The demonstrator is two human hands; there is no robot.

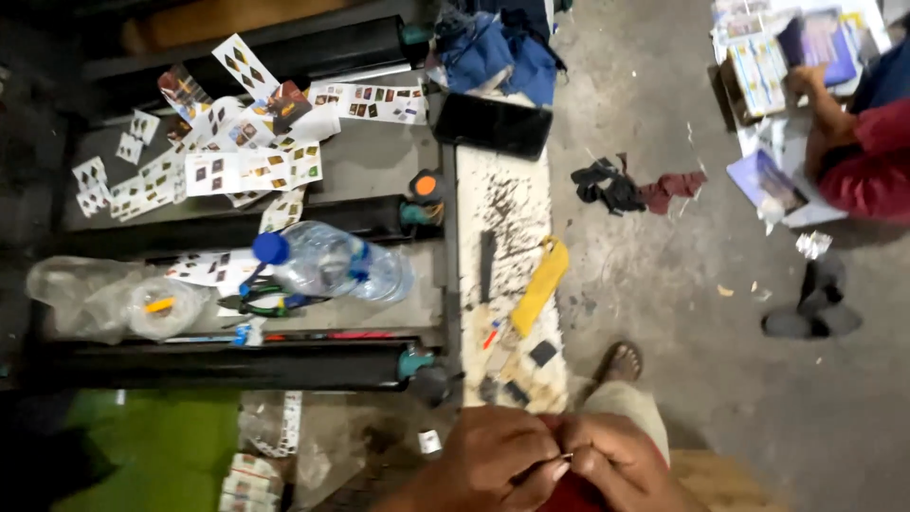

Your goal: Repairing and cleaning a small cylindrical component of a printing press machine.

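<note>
My left hand (498,460) and my right hand (611,460) meet at the bottom edge of the head view, fingertips pinched together on a small thin pale piece (562,459); I cannot tell what it is. A bit of red cloth (569,493) shows beneath the hands. Just ahead of them lies a worn pale board (507,190) carrying a yellow utility knife (540,284), a dark flat strip (486,265) and small black squares (542,353).
A clear water bottle with a blue cap (327,264), pliers (265,299), scattered picture sheets (237,161), black rollers (227,365) and a black phone (493,125) lie left. Another person in red (867,152) sits far right by printed stacks (787,57). My sandaled foot (621,362) rests on concrete.
</note>
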